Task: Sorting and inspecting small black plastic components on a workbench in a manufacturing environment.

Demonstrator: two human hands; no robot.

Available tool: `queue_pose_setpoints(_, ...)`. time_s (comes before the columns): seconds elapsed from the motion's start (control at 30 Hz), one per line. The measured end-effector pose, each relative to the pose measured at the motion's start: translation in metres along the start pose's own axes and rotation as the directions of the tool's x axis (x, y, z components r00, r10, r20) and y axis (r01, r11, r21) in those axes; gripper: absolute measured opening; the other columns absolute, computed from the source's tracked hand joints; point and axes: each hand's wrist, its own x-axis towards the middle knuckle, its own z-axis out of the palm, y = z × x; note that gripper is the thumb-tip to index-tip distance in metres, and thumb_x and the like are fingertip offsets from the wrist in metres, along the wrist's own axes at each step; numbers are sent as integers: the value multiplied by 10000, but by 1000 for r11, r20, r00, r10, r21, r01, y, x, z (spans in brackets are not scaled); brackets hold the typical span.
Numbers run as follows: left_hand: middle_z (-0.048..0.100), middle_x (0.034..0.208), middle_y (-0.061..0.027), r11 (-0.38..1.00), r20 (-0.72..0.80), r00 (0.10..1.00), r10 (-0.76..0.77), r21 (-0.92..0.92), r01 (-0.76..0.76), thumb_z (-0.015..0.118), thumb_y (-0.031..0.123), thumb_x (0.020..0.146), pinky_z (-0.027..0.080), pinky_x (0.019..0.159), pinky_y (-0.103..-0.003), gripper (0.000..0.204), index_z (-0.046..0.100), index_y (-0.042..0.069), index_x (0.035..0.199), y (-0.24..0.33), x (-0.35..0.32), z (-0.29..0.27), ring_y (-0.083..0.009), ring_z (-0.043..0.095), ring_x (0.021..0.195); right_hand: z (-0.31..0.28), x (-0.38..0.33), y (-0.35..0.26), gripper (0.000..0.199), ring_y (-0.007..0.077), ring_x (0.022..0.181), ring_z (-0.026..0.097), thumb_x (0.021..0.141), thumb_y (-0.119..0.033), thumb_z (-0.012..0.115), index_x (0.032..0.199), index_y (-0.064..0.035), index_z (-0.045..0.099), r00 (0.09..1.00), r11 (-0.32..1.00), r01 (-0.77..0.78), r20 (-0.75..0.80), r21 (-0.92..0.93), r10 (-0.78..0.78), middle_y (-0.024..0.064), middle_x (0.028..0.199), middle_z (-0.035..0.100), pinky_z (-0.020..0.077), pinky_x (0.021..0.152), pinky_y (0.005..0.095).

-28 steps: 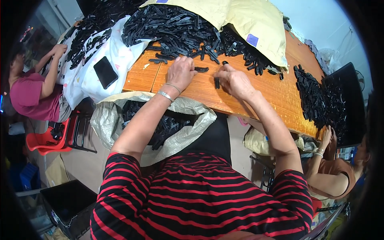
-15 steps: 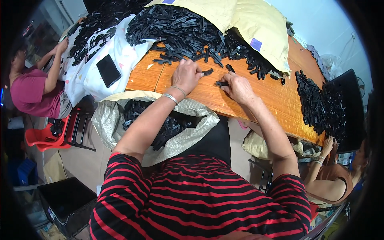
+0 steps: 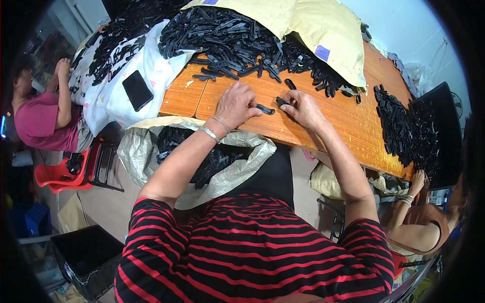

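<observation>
Both bare hands have changed a little since the earlier frame: the left hand [image 3: 235,104] has come toward the near table edge, and the gap between the two held pieces is now smaller. Its thumb and finger are clamped on a small black plastic piece [image 3: 266,109]; the right hand [image 3: 305,110] pinches another short black piece [image 3: 281,101], just beside the first, above the brown wooden table [image 3: 328,113]. Near left, an open pale woven sack [image 3: 136,156] contains many black pieces [image 3: 212,166]. At the far side, a big yellowish bag [image 3: 328,35] lies partly over a heap of black pieces [image 3: 217,40]. At right, more pieces lie against a black tray [image 3: 449,136]. Near left on the floor stands a black plastic crate [image 3: 98,283]; its inside is too dark to tell.
</observation>
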Motion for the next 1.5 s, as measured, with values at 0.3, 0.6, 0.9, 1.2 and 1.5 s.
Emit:
queue_pose_setpoints(0.3,566,836,-65,999,26,998,-50,4,50,776,125,679,458,750,-384,230,583,70,790,-4,1,3,-276,543,875,15,-4,-33,174,292,775,622,782,-62,693,934,-5,631,975,978,206,-91,34,-202,151,861,611,496,689,382)
queue_pose_setpoints(0.6,622,813,-74,944,41,977,-212,-252,215,693,29,769,496,654,-327,134,593,39,858,-2,-2,7,-231,630,751,26,-2,-34,197,311,780,624,763,-25,709,951,-16,651,941,955,295,-168,-13,-293,139,871,602,502,691,384)
queue_pose_setpoints(0.9,598,980,-48,214,323,829,-457,-865,455,645,-16,845,514,749,-205,252,557,-9,1081,6,-5,-2,-87,610,860,21,-1,-35,232,249,759,646,766,2,717,993,-17,670,924,941,332,-221,56,-313,114,901,609,532,652,328)
queue_pose_setpoints(1.2,597,1007,-54,428,157,899,-409,-837,341,667,-24,822,508,785,-201,313,544,-10,1110,33,-5,-20,-82,595,881,13,-14,-62,232,282,757,640,737,-43,706,960,-93,669,817,881,462,-339,-103,-467,83,873,601,529,622,368)
queue_pose_setpoints(1.5,605,1000,-62,396,112,894,-434,-867,301,649,-55,820,518,783,-209,298,542,-23,1096,43,-5,-26,-86,597,879,7,-15,-67,267,248,717,634,733,-65,739,990,-98,674,817,877,478,-344,-44,-463,77,904,597,523,615,353)
